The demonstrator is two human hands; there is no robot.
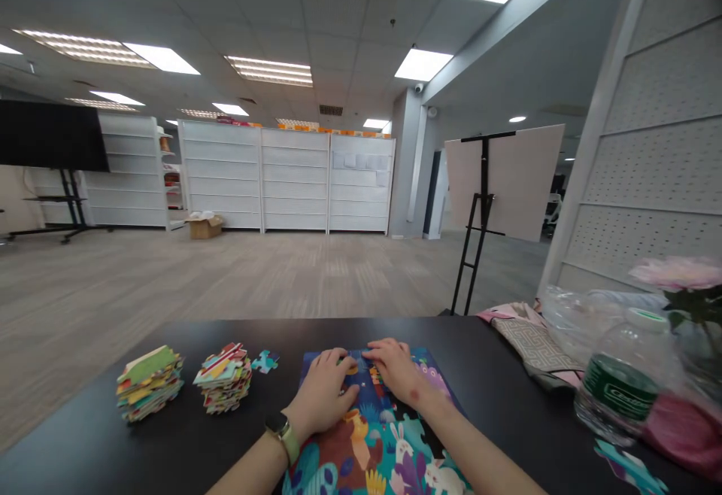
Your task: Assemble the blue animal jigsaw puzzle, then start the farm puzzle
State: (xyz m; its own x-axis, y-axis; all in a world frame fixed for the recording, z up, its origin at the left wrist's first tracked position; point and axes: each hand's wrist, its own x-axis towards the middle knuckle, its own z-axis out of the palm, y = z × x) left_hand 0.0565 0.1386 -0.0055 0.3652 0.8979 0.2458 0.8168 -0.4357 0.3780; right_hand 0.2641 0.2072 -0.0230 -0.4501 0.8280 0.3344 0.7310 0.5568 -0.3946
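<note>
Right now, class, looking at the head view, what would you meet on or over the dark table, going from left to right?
Green-topped stack of pieces, red-striped stack of pieces, loose blue piece, left hand, right hand, green-labelled bottle.

A pale board is being held by a black easel. Left of the easel, white shelves are being fronted by a cardboard box. Nearer, right of the easel, a bottle and patterned cloth are being supported by the desk.
</note>
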